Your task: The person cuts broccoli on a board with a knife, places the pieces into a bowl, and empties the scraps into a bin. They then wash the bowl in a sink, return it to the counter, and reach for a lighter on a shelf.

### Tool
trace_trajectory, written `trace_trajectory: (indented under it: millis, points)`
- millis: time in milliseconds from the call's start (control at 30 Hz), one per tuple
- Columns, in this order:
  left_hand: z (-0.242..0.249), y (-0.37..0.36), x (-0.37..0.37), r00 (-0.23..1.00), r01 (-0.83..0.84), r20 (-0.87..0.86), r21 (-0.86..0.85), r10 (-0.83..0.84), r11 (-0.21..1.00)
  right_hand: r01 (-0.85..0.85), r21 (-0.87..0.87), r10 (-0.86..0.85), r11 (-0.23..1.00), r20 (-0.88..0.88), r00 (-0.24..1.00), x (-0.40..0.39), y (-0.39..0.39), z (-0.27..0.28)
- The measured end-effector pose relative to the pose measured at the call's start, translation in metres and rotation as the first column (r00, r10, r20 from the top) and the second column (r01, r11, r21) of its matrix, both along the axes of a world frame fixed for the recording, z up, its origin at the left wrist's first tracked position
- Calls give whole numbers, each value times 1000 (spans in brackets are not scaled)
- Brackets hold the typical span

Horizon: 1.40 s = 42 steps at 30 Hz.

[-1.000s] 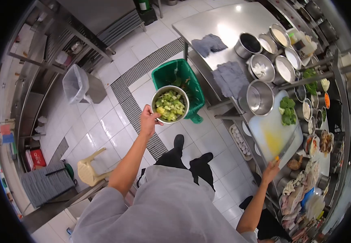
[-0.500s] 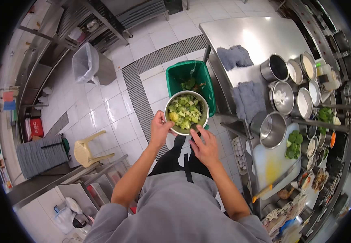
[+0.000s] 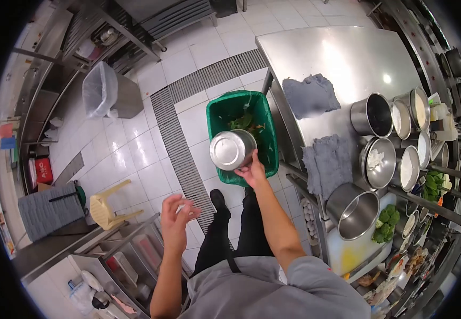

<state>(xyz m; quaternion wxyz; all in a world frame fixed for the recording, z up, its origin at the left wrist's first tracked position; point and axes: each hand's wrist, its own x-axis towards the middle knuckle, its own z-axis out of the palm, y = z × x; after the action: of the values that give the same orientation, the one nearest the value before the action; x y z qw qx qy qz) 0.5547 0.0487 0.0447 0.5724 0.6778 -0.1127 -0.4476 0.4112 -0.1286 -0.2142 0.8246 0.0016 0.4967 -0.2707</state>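
My right hand (image 3: 252, 169) grips a steel container (image 3: 229, 150) by its side. The container is tipped over the green-lined bin (image 3: 215, 114), its round base facing up toward me. Leafy green scraps (image 3: 245, 122) lie inside the bin; what is under the container is hidden. Off to the left, my left hand (image 3: 178, 211) is raised in the air with its fingers apart and nothing in it.
To the right stands a steel table (image 3: 342, 50) with grey cloths (image 3: 311, 95), steel pots (image 3: 371, 115) and broccoli (image 3: 385, 224) on a cutting board (image 3: 342, 250). A yellow stool (image 3: 101, 210) and a lined grey bin (image 3: 126, 97) are at left.
The container of chopped greens has been turned over above the bin, and its contents no longer show. My left hand has let go of it and moved down and left.
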Motion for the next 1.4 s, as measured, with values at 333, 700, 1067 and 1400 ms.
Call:
trace_trajectory:
  millis: [333,700,1067,1400]
  points:
    - [-25,42,14,977,-148,-133,129,165,981,198,-93,-168,976,263,950,-41,-27,2]
    - [-8,6,26,993,-50,-101,93,60,994,361,-85,-370,929,-177,912,-8,-13,-10]
    - [-19,-54,92,973,177,-157,35,-169,984,-799,-593,-384,94,-763,521,-8,30,118]
    - [-26,-143,165,853,521,25,-73,-520,850,-853,-520,-492,-45,-732,472,74,55,200]
